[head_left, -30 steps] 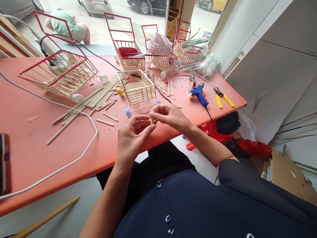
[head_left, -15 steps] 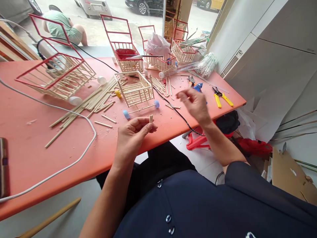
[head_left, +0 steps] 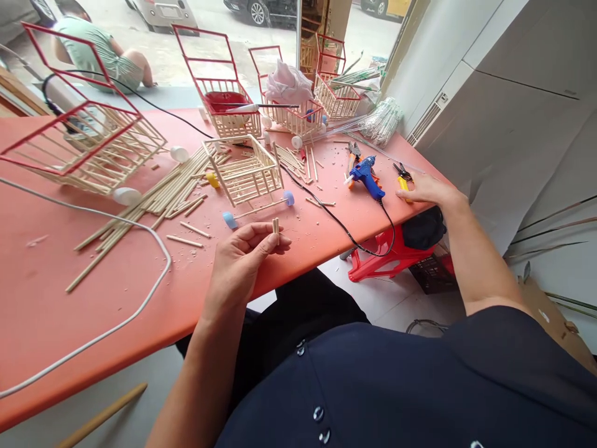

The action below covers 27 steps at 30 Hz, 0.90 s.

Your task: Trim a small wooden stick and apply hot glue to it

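My left hand [head_left: 242, 258] is closed in a pinch, holding short wooden sticks [head_left: 275, 225] upright near the table's front edge. Just beyond it stands a small wooden cart [head_left: 245, 171] with light blue and yellow wheels. At the table's right side, my right hand [head_left: 423, 188] lies over yellow-handled wire strippers [head_left: 403, 180], with its fingers closed around the handles. Part of the tool is hidden under the hand. To the left of that hand lies a blue glue gun [head_left: 368, 177], and orange-handled pliers [head_left: 353, 153] are partly behind it.
Long wooden sticks [head_left: 153, 199] and short offcuts lie on the orange table [head_left: 116, 311]. Carts with red rims [head_left: 93, 149] line the back. A black cord [head_left: 326, 210] and a white cable [head_left: 161, 274] cross the tabletop. Outside, a person [head_left: 96, 53] crouches beyond the window.
My right hand has moved right, from in front of the glue gun to the wire strippers, and closed on them. The left hand keeps its pinch on the short sticks. The view has shifted slightly.
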Motion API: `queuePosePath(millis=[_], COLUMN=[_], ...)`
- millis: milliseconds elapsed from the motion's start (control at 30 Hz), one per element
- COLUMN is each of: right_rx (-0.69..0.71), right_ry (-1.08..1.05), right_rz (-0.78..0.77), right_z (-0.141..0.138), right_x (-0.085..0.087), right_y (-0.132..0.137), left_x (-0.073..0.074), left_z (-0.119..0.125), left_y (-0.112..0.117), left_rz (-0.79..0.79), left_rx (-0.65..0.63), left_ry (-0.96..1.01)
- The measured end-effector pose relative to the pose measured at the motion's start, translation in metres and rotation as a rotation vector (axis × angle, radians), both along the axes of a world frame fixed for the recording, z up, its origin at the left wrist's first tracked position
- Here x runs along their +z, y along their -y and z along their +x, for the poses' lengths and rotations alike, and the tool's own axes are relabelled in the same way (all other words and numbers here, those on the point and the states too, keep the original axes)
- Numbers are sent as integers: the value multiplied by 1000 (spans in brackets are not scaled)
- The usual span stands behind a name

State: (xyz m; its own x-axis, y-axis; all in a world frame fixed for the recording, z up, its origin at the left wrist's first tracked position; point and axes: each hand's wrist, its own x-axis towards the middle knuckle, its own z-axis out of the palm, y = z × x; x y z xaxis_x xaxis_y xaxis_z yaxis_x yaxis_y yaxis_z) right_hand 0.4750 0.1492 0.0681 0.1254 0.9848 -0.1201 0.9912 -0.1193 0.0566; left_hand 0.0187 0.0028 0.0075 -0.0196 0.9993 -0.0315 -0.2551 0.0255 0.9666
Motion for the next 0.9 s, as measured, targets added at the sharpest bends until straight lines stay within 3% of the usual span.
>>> queuePosePath(millis=[100, 200, 433, 633, 900], right_rx=[-70, -81, -12, 35, -86], right_ry=[85, 115, 119, 61, -39], right_rz=[-159, -146, -46, 35, 283], right_z=[-8, -13, -3, 11, 18], right_x=[17, 20, 2, -2, -20], right_y=[-7, -8, 6, 21, 14], left_x=[0, 1, 6, 5, 6], left_z=[-2, -3, -2, 0, 0], left_y=[0, 0, -1, 0, -1], left_rz=[4, 9, -5, -6, -28], left_rx=[13, 31, 49, 57, 48], left_ry=[-4, -9, 13, 35, 50])
